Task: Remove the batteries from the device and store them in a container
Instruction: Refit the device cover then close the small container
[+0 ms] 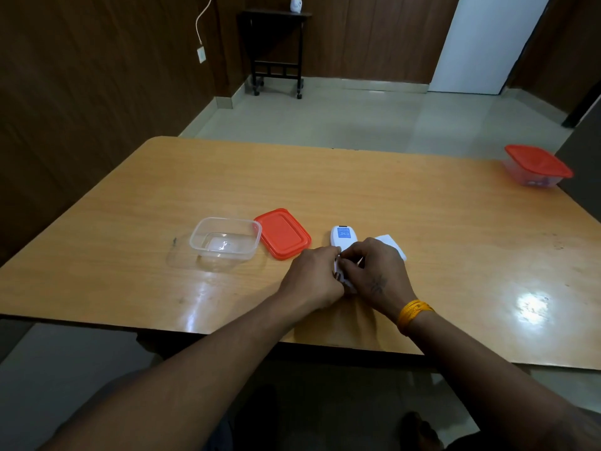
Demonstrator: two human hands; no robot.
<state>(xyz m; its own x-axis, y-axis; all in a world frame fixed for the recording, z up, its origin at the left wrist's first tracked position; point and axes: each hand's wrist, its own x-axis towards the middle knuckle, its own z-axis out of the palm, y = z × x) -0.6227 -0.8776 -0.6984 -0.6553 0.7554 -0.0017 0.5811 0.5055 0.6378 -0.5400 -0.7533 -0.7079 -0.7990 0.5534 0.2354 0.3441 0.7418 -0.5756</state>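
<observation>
A white remote-like device point(342, 236) with a blue label lies back-up on the wooden table point(422, 239). My left hand point(313, 276) and my right hand point(377, 271) are both closed over its near end, and a dark battery end point(338, 275) shows between my fingers. A small white piece, perhaps the battery cover point(392, 244), lies just right of the device. To the left stands an empty clear plastic container point(226, 240), with its orange lid point(282, 233) lying flat beside it.
A second clear container with an orange lid point(536, 166) on it sits at the table's far right edge. A yellow band point(413, 315) is on my right wrist. A dark side table point(276, 50) stands by the far wall.
</observation>
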